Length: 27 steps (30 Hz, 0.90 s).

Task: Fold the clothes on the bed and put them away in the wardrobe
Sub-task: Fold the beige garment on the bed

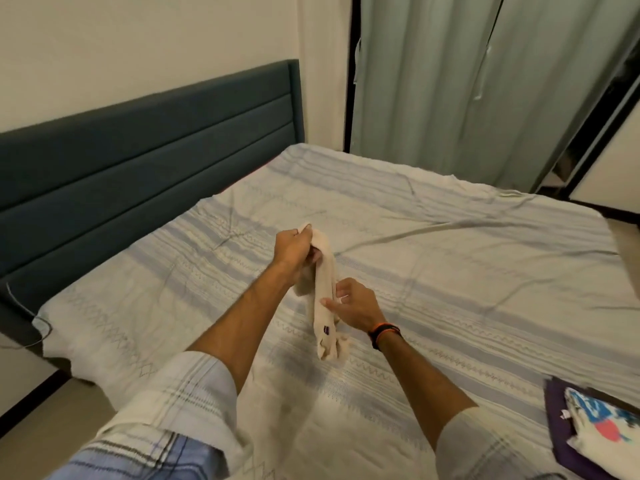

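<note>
A beige garment (325, 299), rolled into a long narrow strip with a small dark label near its lower end, hangs above the striped bedspread (450, 271). My left hand (292, 247) grips its upper end, fingers curled round the cloth. My right hand (353, 303) pinches the strip at its middle, thumb and fingers on the fabric; an orange-and-black band sits on that wrist. The strip's lower end touches the bed.
A stack of folded clothes (595, 431), white print on dark purple, lies at the bed's lower right corner. A dark blue headboard (138, 154) runs along the left. Pale green curtains (467, 81) hang beyond the bed, with a dark frame (588, 140) at right.
</note>
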### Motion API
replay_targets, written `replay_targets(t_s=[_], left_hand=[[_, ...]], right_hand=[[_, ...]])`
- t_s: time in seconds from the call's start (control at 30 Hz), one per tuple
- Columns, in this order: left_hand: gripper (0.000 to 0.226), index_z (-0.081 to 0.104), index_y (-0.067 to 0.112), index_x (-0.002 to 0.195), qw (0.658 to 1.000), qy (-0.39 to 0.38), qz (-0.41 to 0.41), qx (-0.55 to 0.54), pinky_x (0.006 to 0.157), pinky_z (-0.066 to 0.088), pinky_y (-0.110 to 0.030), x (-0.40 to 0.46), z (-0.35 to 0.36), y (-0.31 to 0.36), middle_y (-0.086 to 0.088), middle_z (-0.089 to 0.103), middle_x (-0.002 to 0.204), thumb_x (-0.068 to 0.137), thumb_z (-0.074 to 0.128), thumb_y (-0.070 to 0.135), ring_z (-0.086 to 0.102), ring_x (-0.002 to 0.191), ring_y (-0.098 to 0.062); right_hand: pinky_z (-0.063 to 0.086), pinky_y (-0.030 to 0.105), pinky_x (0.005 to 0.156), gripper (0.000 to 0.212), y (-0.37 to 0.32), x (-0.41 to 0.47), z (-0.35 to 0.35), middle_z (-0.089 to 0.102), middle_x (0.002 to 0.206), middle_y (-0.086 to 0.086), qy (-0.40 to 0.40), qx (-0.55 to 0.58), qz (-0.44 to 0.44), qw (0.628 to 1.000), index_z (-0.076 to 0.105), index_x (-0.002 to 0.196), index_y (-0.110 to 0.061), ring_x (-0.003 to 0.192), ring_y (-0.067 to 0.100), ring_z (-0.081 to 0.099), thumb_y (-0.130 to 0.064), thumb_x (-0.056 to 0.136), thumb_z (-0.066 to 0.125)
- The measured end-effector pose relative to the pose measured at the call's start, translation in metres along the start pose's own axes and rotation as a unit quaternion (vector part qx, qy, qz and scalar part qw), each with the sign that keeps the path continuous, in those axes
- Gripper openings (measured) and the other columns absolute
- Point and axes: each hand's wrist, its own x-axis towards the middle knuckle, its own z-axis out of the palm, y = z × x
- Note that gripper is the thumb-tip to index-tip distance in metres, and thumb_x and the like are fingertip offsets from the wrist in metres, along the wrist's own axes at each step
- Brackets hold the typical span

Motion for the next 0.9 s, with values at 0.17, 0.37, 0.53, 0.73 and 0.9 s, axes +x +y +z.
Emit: replay_targets(t_s=[0.17,0.37,0.53,0.73,0.9], left_hand=[[0.029,0.061,0.003,0.078,0.998,-0.023,0.007,-0.051,0.081,0.058,-0.042,-0.012,-0.010,0.017,-0.004,0.067,0.057,0.101,0.051,0.017,0.062,0.070,-0.024],[0.024,0.063,0.006,0.103,0.993,-0.083,0.062,0.064,0.070,0.058,-0.030,-0.027,-0.041,0.012,-0.010,0.071,0.094,0.082,0.068,-0.005,0.067,0.078,-0.018],[0.045,0.069,0.020,0.110,0.942,-0.165,0.177,0.232,0.087,0.055,-0.031,-0.031,-0.056,-0.004,0.004,0.070,0.107,0.069,0.082,0.006,0.065,0.098,-0.013],[0.018,0.069,0.018,0.093,0.920,-0.148,0.256,0.256,0.070,0.050,-0.028,-0.043,-0.046,-0.010,0.006,0.069,0.083,0.083,0.074,0.032,0.063,0.077,-0.012],[0.020,0.065,0.017,0.089,0.907,-0.138,0.312,0.248,0.061,0.041,-0.023,-0.061,-0.027,0.002,0.008,0.064,0.077,0.083,0.071,0.035,0.055,0.068,-0.007]], right_hand=[[0.034,0.024,0.056,0.033,-0.021,0.000,-0.016,0.048,0.061,-0.008,0.035,0.008,-0.045,0.998,0.046,0.064,-0.023,0.059,0.010,0.045,-0.024,0.094,0.061],[0.045,0.030,0.068,0.015,-0.045,-0.005,-0.024,0.061,0.071,-0.005,0.084,0.149,-0.044,0.984,0.065,0.085,-0.015,0.067,0.012,0.054,-0.025,0.095,0.060],[0.046,0.034,0.070,0.019,-0.075,-0.019,-0.029,0.066,0.081,0.003,0.069,0.184,-0.070,0.978,0.069,0.088,-0.012,0.074,0.016,0.058,-0.024,0.097,0.057],[0.049,0.034,0.073,0.020,-0.086,-0.038,-0.041,0.068,0.084,0.003,0.084,0.190,-0.084,0.975,0.070,0.087,-0.013,0.078,0.016,0.061,-0.020,0.099,0.056],[0.052,0.039,0.070,0.038,-0.071,-0.067,-0.051,0.068,0.085,0.010,0.106,0.263,-0.072,0.956,0.068,0.097,0.000,0.075,0.021,0.061,-0.037,0.097,0.059]])
